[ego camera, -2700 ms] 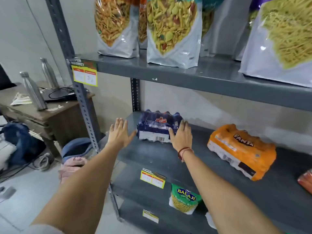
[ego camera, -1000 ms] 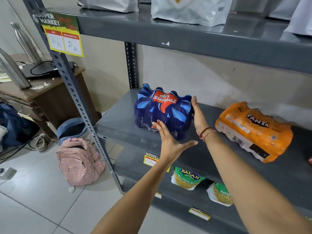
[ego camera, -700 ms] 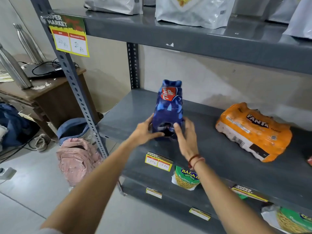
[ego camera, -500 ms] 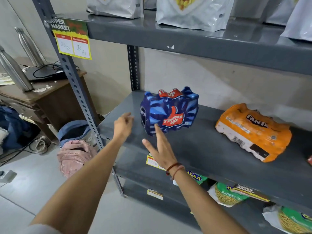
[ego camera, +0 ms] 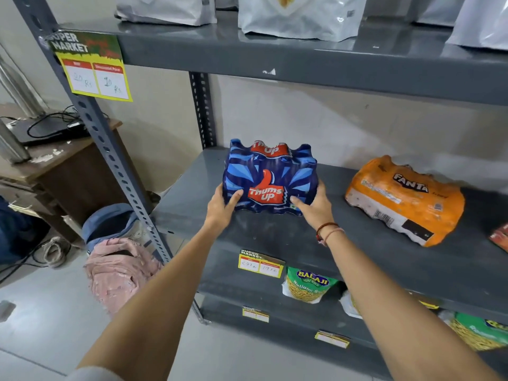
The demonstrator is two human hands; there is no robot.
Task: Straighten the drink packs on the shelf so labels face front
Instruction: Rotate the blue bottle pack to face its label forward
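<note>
A blue Thums Up drink pack [ego camera: 270, 177] stands upright on the grey middle shelf [ego camera: 288, 237], its red logo facing me. My left hand [ego camera: 221, 206] grips its lower left corner and my right hand [ego camera: 314, 206] grips its lower right corner. To the right, an orange Fanta drink pack [ego camera: 404, 199] lies tilted on its side, barcode and label angled upward, touched by neither hand. A red pack [ego camera: 501, 237] peeks in at the right edge of the shelf.
White snack bags [ego camera: 302, 15] line the top shelf above a price tag [ego camera: 94, 70]. Balaji snack packets [ego camera: 308, 284] sit on the lower shelf. A pink backpack [ego camera: 118, 268] lies on the floor left of the rack, beside a wooden desk [ego camera: 60, 160].
The blue pack, which lay flat 2.7 s ago, was lifted and turned through several orientations; it now stands upright with its logo forward, and both hands have closed on its lower corners.
</note>
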